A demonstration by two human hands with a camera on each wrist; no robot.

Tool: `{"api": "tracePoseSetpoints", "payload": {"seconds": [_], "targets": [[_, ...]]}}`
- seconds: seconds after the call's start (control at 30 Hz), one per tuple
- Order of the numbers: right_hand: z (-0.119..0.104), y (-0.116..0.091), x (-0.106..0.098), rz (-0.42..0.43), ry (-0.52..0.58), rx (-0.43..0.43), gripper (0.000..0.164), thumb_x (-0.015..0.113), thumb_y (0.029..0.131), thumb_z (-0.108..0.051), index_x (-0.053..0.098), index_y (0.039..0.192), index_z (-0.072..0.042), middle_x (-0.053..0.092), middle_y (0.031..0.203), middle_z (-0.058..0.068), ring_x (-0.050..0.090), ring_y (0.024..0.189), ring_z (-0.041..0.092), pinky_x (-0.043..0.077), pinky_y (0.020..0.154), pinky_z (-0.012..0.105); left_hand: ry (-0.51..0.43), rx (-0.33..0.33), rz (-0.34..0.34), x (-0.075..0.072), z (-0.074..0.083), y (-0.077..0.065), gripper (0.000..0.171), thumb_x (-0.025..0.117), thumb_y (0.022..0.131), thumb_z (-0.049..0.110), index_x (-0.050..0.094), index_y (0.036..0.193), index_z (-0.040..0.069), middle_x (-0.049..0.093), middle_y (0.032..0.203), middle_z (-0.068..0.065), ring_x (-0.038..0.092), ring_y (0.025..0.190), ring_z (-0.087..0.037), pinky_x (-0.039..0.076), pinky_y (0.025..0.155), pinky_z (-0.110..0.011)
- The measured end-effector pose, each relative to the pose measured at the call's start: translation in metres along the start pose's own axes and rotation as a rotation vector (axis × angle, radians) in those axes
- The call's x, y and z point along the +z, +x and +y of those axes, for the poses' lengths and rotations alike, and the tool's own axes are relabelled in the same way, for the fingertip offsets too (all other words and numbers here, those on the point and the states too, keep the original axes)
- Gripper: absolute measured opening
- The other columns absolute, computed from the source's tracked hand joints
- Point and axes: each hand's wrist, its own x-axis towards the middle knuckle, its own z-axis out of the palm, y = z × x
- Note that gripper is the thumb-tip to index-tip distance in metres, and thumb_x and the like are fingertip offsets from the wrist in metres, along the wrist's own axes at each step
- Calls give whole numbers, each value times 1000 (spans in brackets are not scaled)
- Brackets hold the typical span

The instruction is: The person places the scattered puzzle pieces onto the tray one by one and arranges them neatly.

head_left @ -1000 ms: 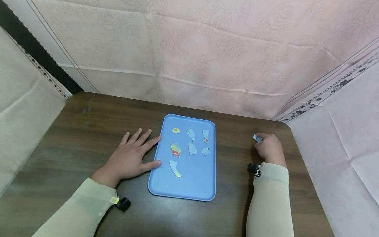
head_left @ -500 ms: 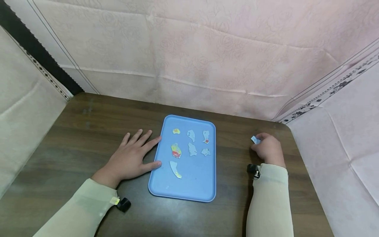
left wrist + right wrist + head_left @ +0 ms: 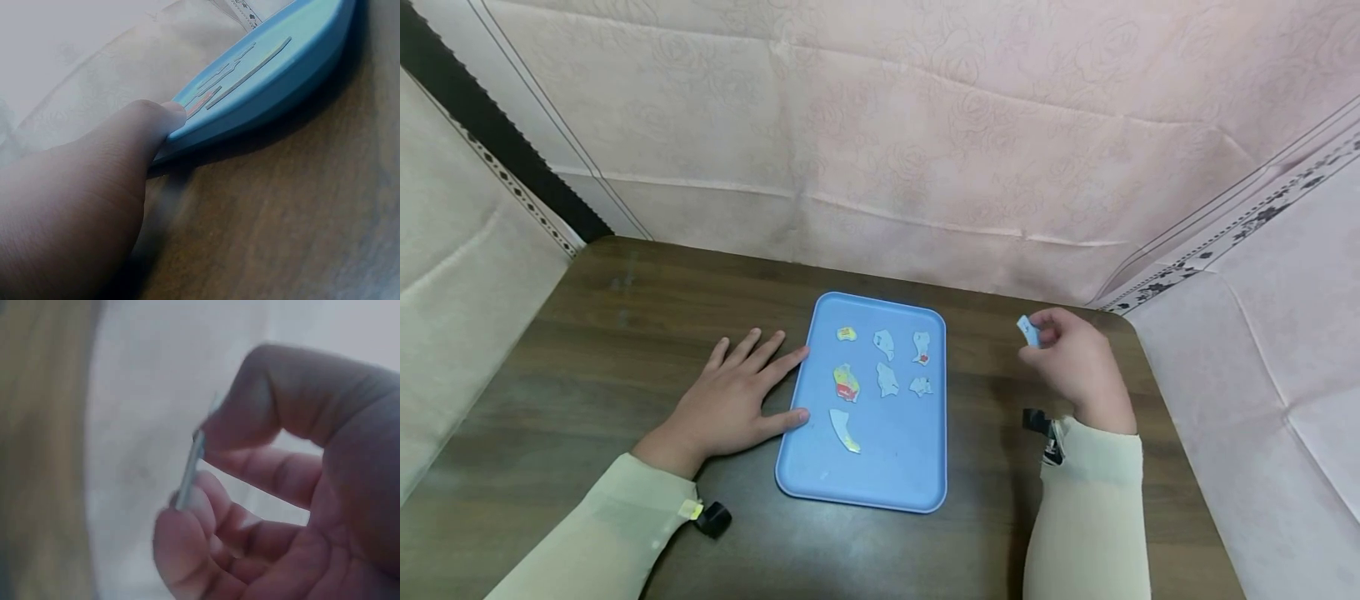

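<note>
My right hand (image 3: 1078,362) pinches a small light-blue puzzle piece (image 3: 1028,332) between thumb and fingers, above the right side of the table. The right wrist view shows that piece edge-on, as a thin strip (image 3: 189,472). My left hand (image 3: 718,408) lies with fingers spread on the table, thumb and index fingertip on the left rim of a blue tray (image 3: 895,467). Several flat puzzle pieces lie apart in the tray: a small yellow one (image 3: 846,333), a yellow-and-red one (image 3: 847,385), a curved pale one (image 3: 842,429) and light-blue ones (image 3: 887,379).
The brown wooden table (image 3: 985,533) has rounded far corners. Pale patterned cloth (image 3: 910,142) hangs behind it and along both sides. A black camera (image 3: 713,518) is strapped at the left wrist and another (image 3: 1037,421) at the right.
My right hand has lifted from the table, moving slightly left and away from the body with the light-blue puzzle piece. My left hand and the tray have stayed in place.
</note>
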Motion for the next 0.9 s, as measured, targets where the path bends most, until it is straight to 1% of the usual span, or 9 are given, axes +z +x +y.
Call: {"api": "tracePoseSetpoints", "payload": {"seconds": [0.1, 0.2, 0.3, 0.37, 0.47, 0.6, 0.77, 0.9], "targets": [[-27, -11, 1, -34, 8, -73, 47, 75, 94, -19, 68, 141, -13, 72, 127, 13, 70, 113, 32, 55, 91, 44, 1, -6, -3, 0, 0, -1, 98, 49, 97, 95, 21, 179, 49, 22, 189, -7, 13, 176, -46, 5, 136, -80], [-49, -18, 8, -51, -7, -144, 46, 76, 92, -15, 70, 138, -13, 73, 123, 13, 70, 108, 31, 56, 88, 43, -1, -6, -3, 1, 0, -1, 98, 50, 97, 95, 21, 179, 49, 22, 190, -7, 12, 176, -46, 5, 136, -80], [-67, -25, 17, -72, -25, -186, 44, 77, 92, -11, 71, 136, -12, 73, 120, 13, 68, 105, 31, 58, 85, 43, -4, -4, 2, 0, 1, -1, 98, 51, 97, 94, 21, 179, 49, 22, 189, -7, 12, 176, -46, 5, 136, -80], [-77, -29, 24, -89, -37, -205, 44, 78, 91, -10, 71, 134, -10, 72, 120, 13, 67, 106, 32, 59, 86, 44, -5, -2, 6, 0, 1, 0, 97, 52, 98, 93, 21, 179, 49, 22, 189, -7, 13, 176, -46, 5, 136, -80], [-89, -35, 35, -113, -70, -227, 44, 81, 90, -11, 70, 133, -8, 68, 122, 14, 64, 108, 32, 59, 88, 46, -2, -1, 8, 1, 0, 0, 97, 54, 98, 92, 22, 179, 49, 23, 189, -8, 13, 176, -46, 5, 136, -80], [-104, -40, 51, -153, -113, -246, 45, 84, 89, -12, 69, 132, -8, 63, 124, 14, 62, 105, 31, 60, 86, 43, -1, -1, 8, 1, 0, 0, 97, 55, 98, 91, 22, 179, 49, 23, 189, -7, 13, 176, -46, 4, 136, -80], [-116, -45, 70, -215, -171, -269, 46, 89, 89, -13, 71, 131, -8, 65, 125, 11, 65, 104, 27, 64, 87, 41, -2, 2, 5, 0, 0, 0, 98, 53, 98, 93, 23, 179, 48, 22, 189, -7, 13, 176, -47, 5, 136, -80], [-124, -50, 85, -278, -220, -268, 45, 92, 89, -14, 73, 130, -9, 66, 121, 8, 65, 99, 24, 64, 82, 37, 2, 0, 2, -1, 1, 0, 98, 52, 98, 93, 23, 179, 48, 22, 189, -7, 12, 176, -47, 5, 136, -80]]}}
